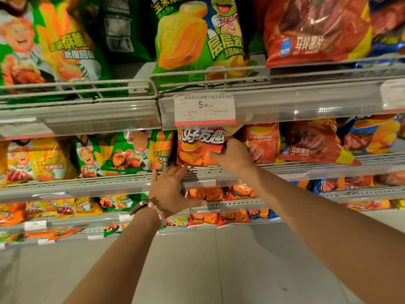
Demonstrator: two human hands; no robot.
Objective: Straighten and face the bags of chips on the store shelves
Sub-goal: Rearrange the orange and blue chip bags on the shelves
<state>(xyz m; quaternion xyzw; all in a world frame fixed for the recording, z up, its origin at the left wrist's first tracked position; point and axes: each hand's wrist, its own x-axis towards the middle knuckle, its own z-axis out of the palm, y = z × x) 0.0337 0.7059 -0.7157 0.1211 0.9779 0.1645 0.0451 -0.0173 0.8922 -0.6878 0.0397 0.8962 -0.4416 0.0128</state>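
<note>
My right hand (pixel 232 156) is in the middle of the frame. Its fingers curl round the right edge of an orange bag of chips (pixel 197 148) and hold it. The bag stands on the middle shelf (pixel 306 170), just under a white price tag (pixel 205 109). Big white letters on the bag read 好友趣. The tag says 5.90, and its top line begins 好丽友65g.

My left hand (pixel 168 191) is just below the bag, a little to the left. Its fingers are spread, and the fingertips touch the front rail of the shelf under the bag. I cannot tell if they touch the bag too. I have a watch (pixel 140 206) and a bead bracelet (pixel 156 210) on that wrist.

Left of the orange bag is a green bag with a cartoon cook (pixel 122 154). Right of it is a red bag (pixel 313 143) that says 马铃薯片. At the top middle of the frame a green bag with a frog (pixel 197 34) sits on the top shelf (pixel 306 102); it reads 层层 and 65g.
</note>
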